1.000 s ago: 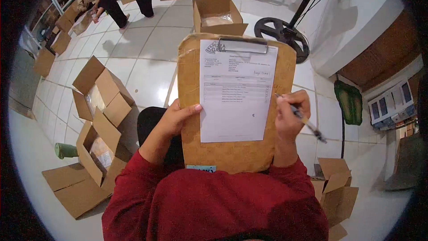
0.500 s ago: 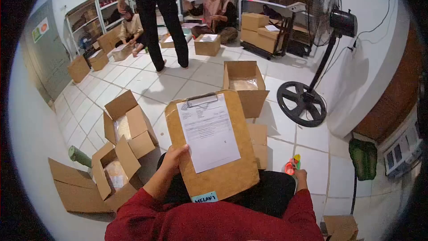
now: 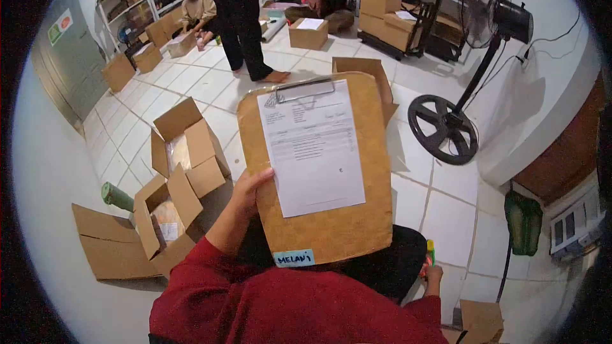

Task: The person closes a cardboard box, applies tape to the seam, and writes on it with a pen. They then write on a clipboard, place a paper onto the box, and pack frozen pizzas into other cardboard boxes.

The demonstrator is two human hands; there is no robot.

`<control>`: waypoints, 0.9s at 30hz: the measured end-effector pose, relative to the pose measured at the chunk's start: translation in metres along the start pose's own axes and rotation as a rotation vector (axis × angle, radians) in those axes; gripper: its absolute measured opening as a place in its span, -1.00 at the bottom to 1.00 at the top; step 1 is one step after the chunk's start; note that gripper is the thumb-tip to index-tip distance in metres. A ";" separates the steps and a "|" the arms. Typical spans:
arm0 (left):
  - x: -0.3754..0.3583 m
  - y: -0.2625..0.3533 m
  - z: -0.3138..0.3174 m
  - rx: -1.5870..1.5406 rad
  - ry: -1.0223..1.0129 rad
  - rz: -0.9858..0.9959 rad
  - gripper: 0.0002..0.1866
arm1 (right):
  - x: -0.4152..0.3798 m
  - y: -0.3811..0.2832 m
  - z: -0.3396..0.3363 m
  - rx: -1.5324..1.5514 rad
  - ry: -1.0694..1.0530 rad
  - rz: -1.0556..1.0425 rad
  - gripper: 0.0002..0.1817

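My left hand grips the left edge of a brown clipboard, its thumb on the front and its other fingers hidden behind. Under the metal clip sits a white printed sheet. A blue handwritten label is stuck at the board's lower left corner. Low on the right, beside my knee, my right hand is closed on a small red, green and yellow item. Its kind is too small and partly covered to tell.
Open cartons stand at my left, another carton behind the clipboard. A green roll lies by the left wall. Right stands a floor fan. One person stands ahead; two others sit near shelves. A trolley bears boxes.
The clipboard has come up and nearer to me in my left hand. My right hand has closed further round the coloured item, which now shows less. The standing person has shifted and turned.
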State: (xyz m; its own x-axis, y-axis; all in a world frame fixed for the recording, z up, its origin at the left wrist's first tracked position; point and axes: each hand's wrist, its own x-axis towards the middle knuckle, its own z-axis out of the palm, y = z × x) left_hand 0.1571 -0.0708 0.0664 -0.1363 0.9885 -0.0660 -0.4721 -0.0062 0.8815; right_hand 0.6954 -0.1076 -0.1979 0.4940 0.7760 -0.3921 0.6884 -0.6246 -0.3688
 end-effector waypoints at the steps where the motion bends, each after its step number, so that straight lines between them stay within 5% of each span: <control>1: 0.001 0.001 0.005 0.004 -0.026 0.003 -0.43 | -0.021 0.009 -0.005 0.017 -0.002 0.052 -0.47; 4: -0.003 0.000 0.020 0.011 -0.088 -0.025 -0.42 | -0.057 0.070 0.020 -0.113 0.157 0.213 -0.48; 6: 0.002 -0.006 0.026 0.026 -0.160 -0.075 -0.43 | -0.111 0.065 0.009 0.051 0.056 0.325 -0.47; 8: 0.007 -0.014 0.031 0.014 -0.209 -0.056 -0.43 | -0.104 0.113 0.032 -0.120 -0.021 0.350 -0.44; 9: 0.008 -0.016 0.034 0.065 -0.238 -0.083 -0.43 | -0.123 0.076 0.012 -0.059 0.041 0.400 -0.39; 12: 0.009 -0.021 0.044 0.052 -0.300 -0.155 -0.43 | -0.134 0.021 -0.022 -0.042 0.258 -0.041 -0.43; 13: 0.010 -0.025 0.045 0.046 -0.314 -0.176 -0.43 | -0.131 -0.004 -0.028 0.459 0.359 -0.239 -0.52; 14: 0.008 -0.028 0.049 0.064 -0.355 -0.181 -0.44 | -0.133 -0.032 -0.045 0.753 0.226 -0.234 -0.57; 18: 0.005 -0.030 0.061 0.034 -0.421 -0.182 -0.45 | -0.174 -0.154 -0.110 1.152 -0.232 -0.586 -0.52; 21: 0.005 -0.031 0.052 0.049 -0.383 -0.189 -0.45 | -0.175 -0.196 -0.102 1.186 -0.379 -0.788 -0.48; 22: 0.005 -0.029 0.046 0.047 -0.359 -0.183 -0.45 | -0.175 -0.211 -0.095 1.178 -0.404 -0.793 -0.48; 24: 0.001 -0.025 0.037 0.083 -0.223 -0.142 -0.45 | -0.173 -0.235 -0.085 1.256 -0.573 -0.468 -0.54; 27: -0.003 -0.009 -0.014 0.136 0.000 -0.074 -0.51 | -0.146 -0.271 -0.052 1.134 -0.652 -0.569 -0.64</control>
State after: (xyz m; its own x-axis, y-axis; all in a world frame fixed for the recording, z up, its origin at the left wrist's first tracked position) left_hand 0.1498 -0.0762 0.0525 -0.1053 0.9855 -0.1333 -0.3582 0.0874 0.9296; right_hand 0.4647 -0.0473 0.0031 -0.2440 0.9564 -0.1606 -0.2373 -0.2194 -0.9463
